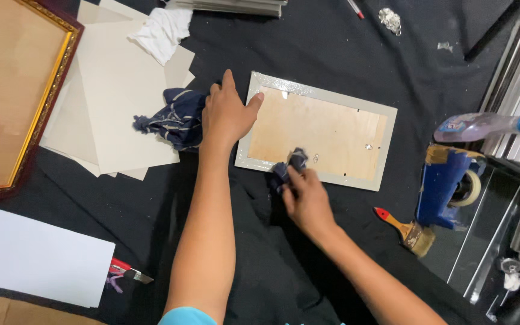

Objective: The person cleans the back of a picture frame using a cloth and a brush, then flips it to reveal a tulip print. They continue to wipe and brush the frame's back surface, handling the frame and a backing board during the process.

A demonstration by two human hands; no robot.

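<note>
**Two hands on one silver frame**

One picture frame [317, 131] lies face down in the middle of the black cloth [332, 48], its silver border showing around a brown wooden backing. The right hand [306, 197] is at the frame's near edge, fingers curled and pinching a small dark blue rag [289, 166] against the border. The left hand [227, 111] lies flat with fingers spread, thumb touching the frame's left edge, palm resting partly on a bigger blue striped cloth [173, 118] just left of the frame.

Further left, a stack of grey boards [121, 108] carries a crumpled white cloth [162, 31] at its far end, and a gold-edged frame [13, 90] sits at the far left. Near left, a white sheet [37, 256] with a red-handled knife [129, 272] beside it. To the right of the silver frame: a brush with a red tip [405, 229], a blue tape dispenser [446, 183], and a spray bottle [489, 126] lying on its side.
</note>
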